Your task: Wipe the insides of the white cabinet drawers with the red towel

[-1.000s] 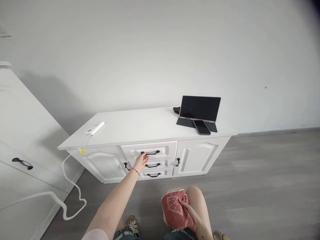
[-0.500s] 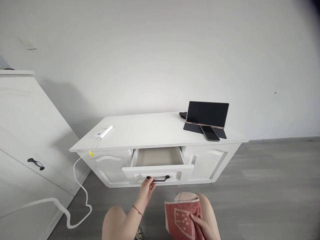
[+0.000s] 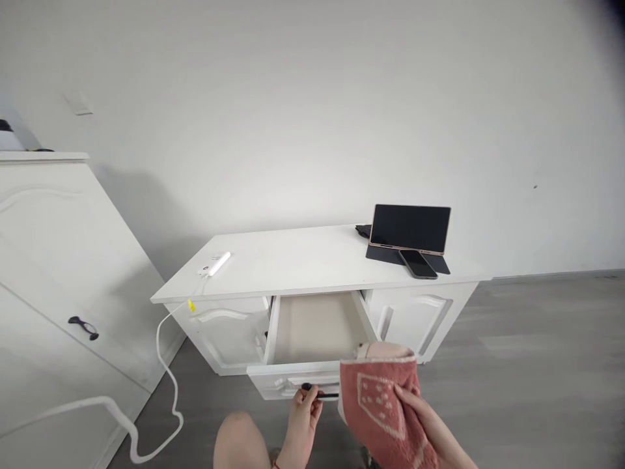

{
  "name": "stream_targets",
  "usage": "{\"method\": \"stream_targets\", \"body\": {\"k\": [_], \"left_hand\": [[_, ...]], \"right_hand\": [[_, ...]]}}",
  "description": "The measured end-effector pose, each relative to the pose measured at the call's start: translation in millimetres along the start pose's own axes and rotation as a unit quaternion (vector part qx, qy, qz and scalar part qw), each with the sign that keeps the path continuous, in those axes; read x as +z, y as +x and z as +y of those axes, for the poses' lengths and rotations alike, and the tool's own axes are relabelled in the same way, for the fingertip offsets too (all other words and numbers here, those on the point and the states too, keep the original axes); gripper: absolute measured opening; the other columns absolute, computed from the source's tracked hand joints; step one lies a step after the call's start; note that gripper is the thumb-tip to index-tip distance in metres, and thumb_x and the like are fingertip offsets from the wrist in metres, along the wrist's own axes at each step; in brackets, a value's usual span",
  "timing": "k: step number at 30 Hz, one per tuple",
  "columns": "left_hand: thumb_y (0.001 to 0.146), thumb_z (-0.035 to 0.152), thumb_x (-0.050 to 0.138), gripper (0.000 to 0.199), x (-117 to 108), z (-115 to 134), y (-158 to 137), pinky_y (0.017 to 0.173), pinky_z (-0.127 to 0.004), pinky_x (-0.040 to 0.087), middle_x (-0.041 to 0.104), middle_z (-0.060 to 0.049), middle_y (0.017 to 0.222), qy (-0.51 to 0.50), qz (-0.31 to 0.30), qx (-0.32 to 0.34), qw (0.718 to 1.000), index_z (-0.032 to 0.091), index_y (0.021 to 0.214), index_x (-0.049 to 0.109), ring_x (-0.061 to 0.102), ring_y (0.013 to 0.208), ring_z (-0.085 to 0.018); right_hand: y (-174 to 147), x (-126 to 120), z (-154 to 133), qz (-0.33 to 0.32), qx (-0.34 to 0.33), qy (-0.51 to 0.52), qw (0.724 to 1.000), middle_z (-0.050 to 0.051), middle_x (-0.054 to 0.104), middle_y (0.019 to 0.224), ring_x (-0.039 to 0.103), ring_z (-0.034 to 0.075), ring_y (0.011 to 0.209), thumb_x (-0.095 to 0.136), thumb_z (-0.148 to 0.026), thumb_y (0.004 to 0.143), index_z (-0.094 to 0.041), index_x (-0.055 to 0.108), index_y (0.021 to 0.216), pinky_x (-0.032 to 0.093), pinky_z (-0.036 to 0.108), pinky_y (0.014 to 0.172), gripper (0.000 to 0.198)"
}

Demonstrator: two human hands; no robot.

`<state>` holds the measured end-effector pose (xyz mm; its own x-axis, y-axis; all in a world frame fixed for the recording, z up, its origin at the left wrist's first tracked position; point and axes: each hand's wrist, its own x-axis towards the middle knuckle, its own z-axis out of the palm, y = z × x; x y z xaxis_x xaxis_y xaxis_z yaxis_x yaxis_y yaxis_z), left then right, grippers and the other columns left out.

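With fingers closed round the black drawer handle (image 3: 327, 395), my left hand (image 3: 303, 423) is at the front of the white drawer (image 3: 268, 376). The drawer stands pulled out, and its pale bottom shows bare in the visible part. My right hand (image 3: 420, 413) grips a red and cream towel (image 3: 374, 407) by its right side, thumb on top. The towel hangs in front of the drawer's right corner and hides that end of the drawer front and of the handle.
On the white cabinet top (image 3: 293, 260) are a tablet (image 3: 410, 228) on its stand, a phone (image 3: 418, 264) and a white power strip (image 3: 215, 264). Its white cable (image 3: 170, 371) drops to the floor at left. A tall white cabinet (image 3: 58, 247) stands at left.
My left hand has pulled the drawer further out towards me. My right hand has raised the towel and brought it forward to the drawer's right front corner.
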<state>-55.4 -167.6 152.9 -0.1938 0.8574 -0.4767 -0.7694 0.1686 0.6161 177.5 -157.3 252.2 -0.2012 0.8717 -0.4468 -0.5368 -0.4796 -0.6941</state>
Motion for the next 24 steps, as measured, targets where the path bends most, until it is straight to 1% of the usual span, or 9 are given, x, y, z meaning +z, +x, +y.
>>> {"method": "stream_targets", "body": {"k": [3,6,10,12,15,18,20,22,24], "left_hand": [[0.053,0.030,0.087,0.039,3.0,1.7,-5.0,0.064,-0.021,0.047,0.049,0.005,0.059,0.004,-0.009,0.014,1.000,0.020,0.057,0.050,0.051,0.058,-0.009],[0.052,0.030,0.088,0.039,6.8,3.8,-8.5,0.064,-0.020,0.046,0.049,0.005,0.061,0.009,-0.010,0.022,1.000,0.020,0.057,0.050,0.049,0.058,-0.008],[0.054,0.029,0.086,0.038,8.3,5.0,-13.4,0.066,-0.023,0.047,0.048,0.004,0.060,0.006,-0.019,0.028,0.999,0.021,0.056,0.049,0.049,0.057,-0.010],[0.056,0.030,0.085,0.038,7.6,5.2,-15.1,0.069,-0.024,0.047,0.048,0.004,0.061,0.008,-0.020,0.030,0.999,0.021,0.057,0.048,0.050,0.058,-0.010],[0.057,0.031,0.085,0.038,6.3,5.6,-16.2,0.071,-0.023,0.047,0.048,0.004,0.062,0.013,-0.020,0.031,0.999,0.021,0.057,0.048,0.051,0.060,-0.010],[0.059,0.031,0.084,0.038,5.6,6.2,-16.5,0.070,-0.023,0.046,0.047,0.004,0.062,0.021,-0.022,0.021,0.999,0.021,0.056,0.047,0.051,0.060,-0.009],[0.059,0.031,0.084,0.038,5.2,6.3,-16.3,0.070,-0.022,0.046,0.047,0.004,0.062,0.019,-0.022,0.017,0.999,0.021,0.057,0.048,0.051,0.061,-0.009],[0.059,0.031,0.085,0.037,4.4,5.6,-15.2,0.070,-0.021,0.046,0.049,0.004,0.064,0.016,-0.023,0.021,0.999,0.020,0.059,0.049,0.052,0.062,-0.009],[0.058,0.031,0.085,0.038,3.0,4.2,-13.3,0.069,-0.020,0.046,0.051,0.003,0.065,0.019,-0.023,0.025,0.999,0.020,0.059,0.050,0.053,0.062,-0.008]], "right_hand": [[3.5,33.6,-19.2,-0.017,0.040,0.032,0.999,0.005,0.073,0.079,0.069,0.027,0.084,0.082,-0.034,0.060,-0.019,0.062,0.090,0.051,0.040,0.087,0.038],[19.4,67.2,-41.2,-0.047,0.011,0.017,0.999,0.002,0.073,0.080,0.069,0.024,0.084,0.079,-0.032,0.064,-0.021,0.059,0.092,0.053,0.037,0.084,0.036],[53.0,106.5,-63.3,-0.075,-0.053,-0.113,0.989,0.003,0.072,0.082,0.068,0.022,0.079,0.072,-0.037,0.071,-0.020,0.059,0.091,0.054,0.035,0.077,0.029],[73.1,124.2,-66.6,-0.084,-0.115,-0.216,0.966,0.004,0.071,0.082,0.067,0.023,0.081,0.068,-0.037,0.073,-0.018,0.060,0.088,0.052,0.034,0.078,0.026],[102.9,149.2,-61.2,-0.103,-0.207,-0.445,0.865,0.005,0.070,0.081,0.065,0.024,0.084,0.062,-0.035,0.078,-0.015,0.063,0.082,0.049,0.033,0.079,0.021],[125.1,171.1,-47.2,-0.113,-0.256,-0.654,0.702,0.008,0.069,0.086,0.064,0.024,0.084,0.050,-0.032,0.086,-0.013,0.064,0.088,0.045,0.031,0.075,0.023],[133.9,181.6,-35.0,-0.142,-0.267,-0.729,0.614,0.011,0.069,0.095,0.064,0.024,0.087,0.041,-0.031,0.091,-0.013,0.064,0.098,0.044,0.030,0.074,0.030],[139.4,187.1,-21.1,-0.179,-0.259,-0.760,0.568,0.013,0.069,0.097,0.063,0.024,0.088,0.042,-0.032,0.091,-0.013,0.064,0.101,0.043,0.030,0.073,0.031],[143.9,187.0,-6.8,-0.233,-0.227,-0.772,0.546,0.009,0.070,0.090,0.064,0.023,0.082,0.058,-0.033,0.082,-0.015,0.067,0.095,0.044,0.027,0.070,0.025]]}}
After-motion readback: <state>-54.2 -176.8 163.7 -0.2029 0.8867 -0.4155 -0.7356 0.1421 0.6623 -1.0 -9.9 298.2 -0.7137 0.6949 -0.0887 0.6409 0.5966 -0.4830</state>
